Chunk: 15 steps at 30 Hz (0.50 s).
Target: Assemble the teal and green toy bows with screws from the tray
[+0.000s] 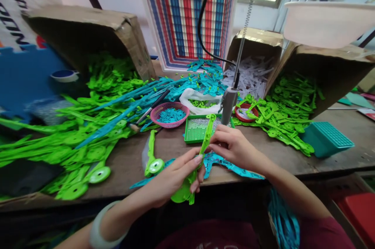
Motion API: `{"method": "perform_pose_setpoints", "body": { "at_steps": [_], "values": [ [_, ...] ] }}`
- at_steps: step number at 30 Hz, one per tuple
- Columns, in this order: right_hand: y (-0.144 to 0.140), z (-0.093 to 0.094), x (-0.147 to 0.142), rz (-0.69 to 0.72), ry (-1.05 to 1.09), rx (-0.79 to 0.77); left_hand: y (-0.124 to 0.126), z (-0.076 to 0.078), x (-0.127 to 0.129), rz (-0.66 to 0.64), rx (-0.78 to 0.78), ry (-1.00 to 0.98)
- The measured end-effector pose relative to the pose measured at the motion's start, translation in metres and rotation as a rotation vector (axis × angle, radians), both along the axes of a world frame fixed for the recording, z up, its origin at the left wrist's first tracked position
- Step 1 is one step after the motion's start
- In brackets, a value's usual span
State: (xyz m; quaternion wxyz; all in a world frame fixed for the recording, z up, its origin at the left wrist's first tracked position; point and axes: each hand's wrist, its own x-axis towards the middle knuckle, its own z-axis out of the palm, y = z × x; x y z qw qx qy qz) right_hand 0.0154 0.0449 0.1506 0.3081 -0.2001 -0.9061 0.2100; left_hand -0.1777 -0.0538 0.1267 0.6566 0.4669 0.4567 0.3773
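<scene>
Far left: a tipped brown cardboard box (pixel 88 34) spilling a big heap of loose bright-green plastic arms with round disc ends (pixel 58 139) across the worn wooden bench (pixel 322 143). Among them, long teal plastic strips (pixel 117 118). Nearer the bench edge, one green arm with a white-centred disc (pixel 154 161), lying alone just left of the hands, possibly an assembled piece, though hard to tell.

Centre: left hand (pixel 175 176), fingers curled round the disc end of a bright-green plastic arm (pixel 199 159), thumb pressed on its stem. Arm tilted up and away, tip over the green square mesh tray of small silvery bits (pixel 193 132). Right hand (pixel 234 147), fingertips pinched narrow on the same arm's middle; whether a small part sits between them, cannot tell. Under both hands, a flat teal plastic piece (pixel 231 167) on the bench. Behind the tray, a pink round basket of teal bits (pixel 171 114) and a grey hanging power tool on a coiled cable (pixel 228 102), untouched.

Right: a red shallow dish (pixel 246 112), another green heap (pixel 287 116) from a second box, a teal mesh basket upturned (pixel 326 137).

Judging by the piles: work barely dented, one piece in hand, hundreds left loose.
</scene>
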Motion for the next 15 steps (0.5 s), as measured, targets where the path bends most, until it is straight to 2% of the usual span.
{"method": "perform_pose_setpoints", "body": {
  "at_steps": [4, 8, 15],
  "values": [
    [-0.008, -0.004, -0.002, -0.193, -0.166, 0.074, 0.003, 0.0, -0.001, -0.056, 0.056, 0.149],
    [-0.013, -0.01, -0.002, -0.281, -0.296, 0.151, 0.006, 0.004, -0.001, -0.116, 0.12, 0.297],
    [-0.023, -0.021, 0.001, -0.35, -0.211, 0.208, 0.018, 0.004, 0.006, -0.151, 0.207, 0.489]
  ]
}}
